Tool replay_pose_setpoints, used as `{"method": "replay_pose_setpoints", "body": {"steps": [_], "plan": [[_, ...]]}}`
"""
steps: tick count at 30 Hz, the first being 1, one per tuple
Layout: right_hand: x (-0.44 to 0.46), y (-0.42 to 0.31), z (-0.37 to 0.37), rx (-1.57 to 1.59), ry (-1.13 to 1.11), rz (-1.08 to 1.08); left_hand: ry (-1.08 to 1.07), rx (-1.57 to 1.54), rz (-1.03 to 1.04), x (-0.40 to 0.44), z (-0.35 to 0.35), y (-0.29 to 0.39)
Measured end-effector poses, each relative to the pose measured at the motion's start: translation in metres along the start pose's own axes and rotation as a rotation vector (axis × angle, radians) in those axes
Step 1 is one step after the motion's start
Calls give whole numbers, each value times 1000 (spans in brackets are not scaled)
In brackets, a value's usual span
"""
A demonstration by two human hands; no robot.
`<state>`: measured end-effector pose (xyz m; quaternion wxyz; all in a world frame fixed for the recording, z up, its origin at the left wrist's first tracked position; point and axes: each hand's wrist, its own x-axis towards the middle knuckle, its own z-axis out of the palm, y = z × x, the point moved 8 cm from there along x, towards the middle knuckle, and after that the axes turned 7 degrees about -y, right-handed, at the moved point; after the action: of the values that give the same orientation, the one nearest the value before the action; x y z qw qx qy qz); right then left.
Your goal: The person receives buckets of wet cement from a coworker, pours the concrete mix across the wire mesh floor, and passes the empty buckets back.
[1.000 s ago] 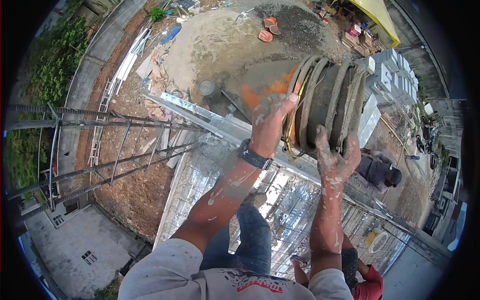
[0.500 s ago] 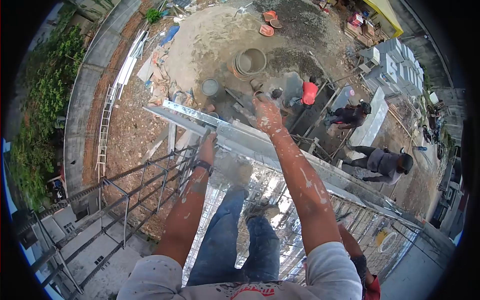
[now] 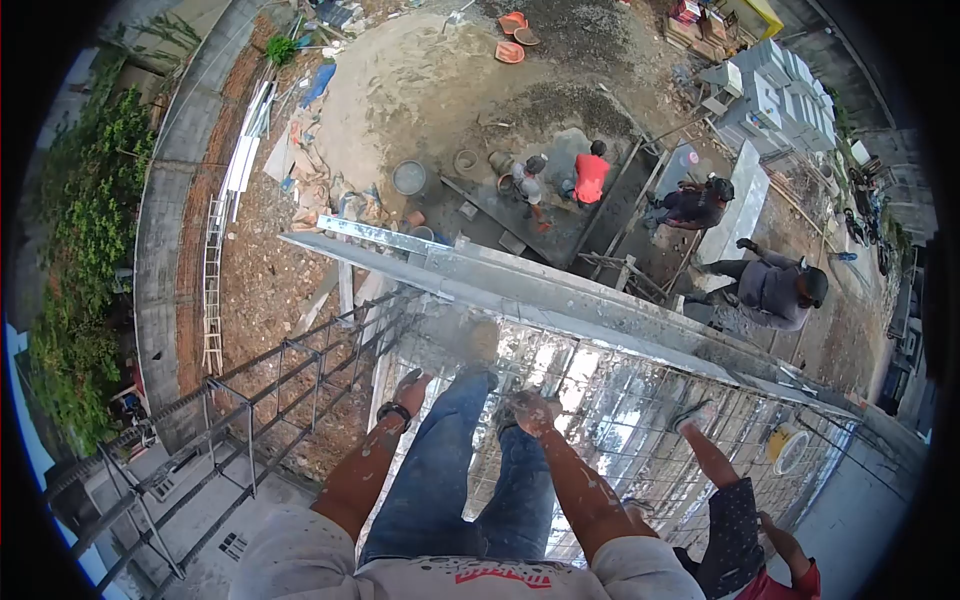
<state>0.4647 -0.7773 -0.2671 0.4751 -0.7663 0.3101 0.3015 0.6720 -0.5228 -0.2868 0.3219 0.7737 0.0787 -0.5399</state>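
My left hand, with a dark band at the wrist, is beside my left knee, its fingers apart and nothing in it. My right hand, spotted with grey splashes, hangs over my right leg near the boot. Its fingers look loosely apart, and no object shows in it. Under my legs lies a grid of thin bars over a shiny wet surface. Beyond both hands, a long concrete-edged beam runs across the view.
Below the beam are several people, one in a red shirt and one bending in grey. A co-worker's leg and a yellow-rimmed bucket are at right. A rebar cage juts out at left.
A second ago both hands held a muddy stack of buckets; it left them and was down by the sand half a second ago. Both hands have since dropped toward my legs.
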Motion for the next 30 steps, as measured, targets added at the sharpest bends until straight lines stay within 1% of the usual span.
{"method": "replay_pose_setpoints", "body": {"steps": [1,3,4,7,8,9,11,12,13,14,15,16,18,19,20,21,22,23,24,25,27,28,29,30], "plan": [[-22,16,5,-19,48,71,7,122,82,-7,-3,26],[-66,44,11,-46,152,225,24,244,113,-22,-3,68],[-82,53,13,14,175,210,28,298,198,-25,2,84],[-134,86,17,210,290,174,-46,440,146,-41,22,111],[-135,134,55,496,363,205,-81,408,284,-36,33,109],[-154,146,63,591,411,249,-115,500,280,-32,41,105],[-192,159,74,794,515,331,-179,699,280,-38,69,104],[-237,130,50,930,477,348,-165,688,292,-59,86,115],[-247,150,80,1086,613,256,-176,804,348,-70,106,119],[-279,150,90,1199,639,234,-201,929,417,-78,128,120],[-318,146,101,1320,677,210,-244,945,402,-84,147,113],[-341,163,129,1241,797,97,-290,971,385,-92,174,104],[-437,172,173,1202,907,256,-182,1403,352,-126,226,94],[-482,174,199,1197,946,342,-311,1368,505,-122,255,77],[-512,195,252,1127,947,520,-433,1445,664,-128,293,60],[-557,205,298,1276,1036,564,-548,1507,835,-141,329,41],[-602,211,347,1344,1091,694,-631,1525,843,-168,369,28],[-647,215,396,1405,1137,819,-715,1539,848,-196,408,16],[-683,222,453,1407,1185,943,-754,1404,632,-228,438,-7],[-734,210,493,1507,1198,1115,-761,1263,409,-257,459,-29],[-807,199,589,1684,1324,1301,-863,1358,469,-355,520,-69],[-844,185,622,1800,1565,1264,-905,1394,488,-391,538,-88],[-871,177,655,1930,1776,1105,-939,1471,476,-398,564,-109],[-919,150,663,1895,2043,1084,-956,1564,497,-419,585,-131]]}}
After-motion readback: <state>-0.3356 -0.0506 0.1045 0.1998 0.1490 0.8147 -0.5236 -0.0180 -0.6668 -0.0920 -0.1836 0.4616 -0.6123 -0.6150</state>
